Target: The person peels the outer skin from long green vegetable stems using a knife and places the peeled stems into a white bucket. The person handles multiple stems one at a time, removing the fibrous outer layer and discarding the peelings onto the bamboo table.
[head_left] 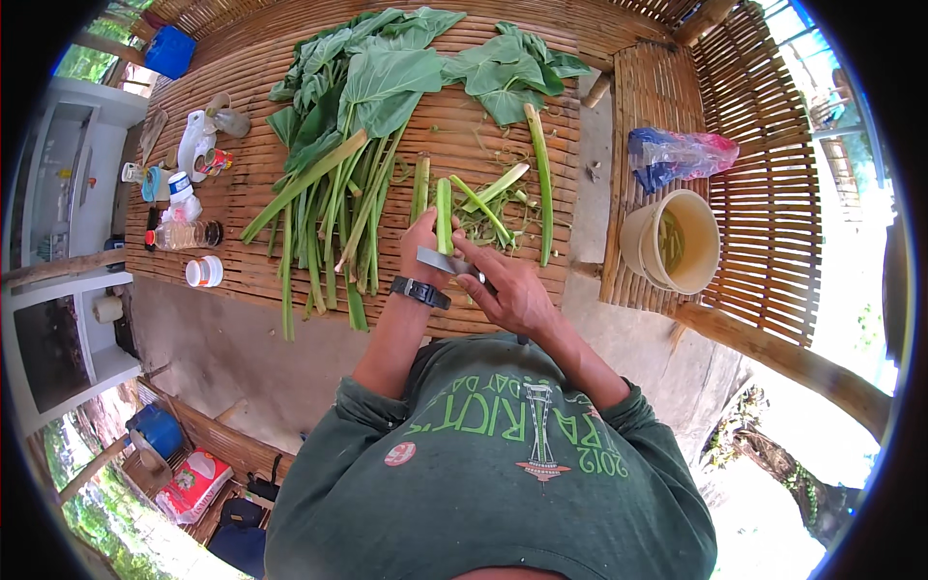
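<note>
Shirt (pixel 483 454): is filling the near side
Left hand (pixel 423 240): grip is clasping a green stalk (pixel 444 211) over the surface (pixel 256 159), near side
Right hand (pixel 517 290): grip is holding a knife (pixel 443 261) by the stalk's near end

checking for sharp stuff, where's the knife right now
In the head view, the knife is near the centre, in the right hand, its blade at the lower end of the green stalk in the left hand.

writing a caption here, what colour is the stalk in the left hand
The stalk is light green; it shows best in the head view.
</note>
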Demonstrator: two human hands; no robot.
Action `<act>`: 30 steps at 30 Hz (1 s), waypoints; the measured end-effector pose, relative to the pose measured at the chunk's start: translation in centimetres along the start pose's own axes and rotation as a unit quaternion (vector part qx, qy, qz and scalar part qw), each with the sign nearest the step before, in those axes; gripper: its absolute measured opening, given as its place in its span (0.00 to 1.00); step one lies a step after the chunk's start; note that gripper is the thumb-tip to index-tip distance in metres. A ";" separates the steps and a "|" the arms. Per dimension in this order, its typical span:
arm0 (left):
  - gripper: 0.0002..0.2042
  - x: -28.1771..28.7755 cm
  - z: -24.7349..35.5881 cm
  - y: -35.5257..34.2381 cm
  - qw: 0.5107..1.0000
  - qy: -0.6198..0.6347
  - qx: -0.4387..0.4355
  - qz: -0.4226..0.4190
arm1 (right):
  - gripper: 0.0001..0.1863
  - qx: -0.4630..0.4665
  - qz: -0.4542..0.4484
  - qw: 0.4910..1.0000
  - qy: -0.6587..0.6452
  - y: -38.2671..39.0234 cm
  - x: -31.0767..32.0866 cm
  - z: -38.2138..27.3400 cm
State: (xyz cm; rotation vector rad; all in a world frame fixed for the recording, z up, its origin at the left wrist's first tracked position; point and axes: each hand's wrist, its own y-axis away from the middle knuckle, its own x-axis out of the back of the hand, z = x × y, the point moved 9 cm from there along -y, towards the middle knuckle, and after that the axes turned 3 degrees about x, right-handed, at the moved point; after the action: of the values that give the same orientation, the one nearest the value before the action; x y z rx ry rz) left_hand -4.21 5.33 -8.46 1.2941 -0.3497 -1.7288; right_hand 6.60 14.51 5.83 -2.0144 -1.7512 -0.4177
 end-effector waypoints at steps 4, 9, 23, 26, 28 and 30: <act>0.14 -0.4 -0.2 0.5 0.999 0.018 -0.003 0.038 | 0.28 0.003 0.000 1.000 0.004 0.0 -0.4 0.2; 0.14 0.3 -0.8 -0.1 1.000 0.010 0.012 -0.008 | 0.24 -0.017 -0.009 1.000 -0.006 0.0 -0.2 0.2; 0.15 2.5 0.6 1.5 0.998 0.049 0.009 -0.024 | 0.26 -0.148 0.179 0.972 -0.020 -0.1 8.7 6.4; 0.17 1.7 0.5 1.3 1.000 0.025 0.002 -0.007 | 0.29 -0.125 0.100 0.986 0.051 0.0 5.4 5.3; 0.16 1.3 0.3 1.0 1.000 0.012 -0.005 0.000 | 0.31 -0.076 0.074 0.994 0.027 0.2 3.3 3.4; 0.16 1.1 -0.1 0.8 1.000 0.007 -0.001 -0.001 | 0.32 -0.042 0.045 0.998 0.005 0.3 1.6 1.6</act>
State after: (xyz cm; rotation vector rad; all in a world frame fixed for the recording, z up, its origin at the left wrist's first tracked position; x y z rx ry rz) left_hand -3.75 4.06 -8.56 1.3047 -0.3391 -1.7216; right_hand 7.04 16.65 5.15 -2.1370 -1.6559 -0.4792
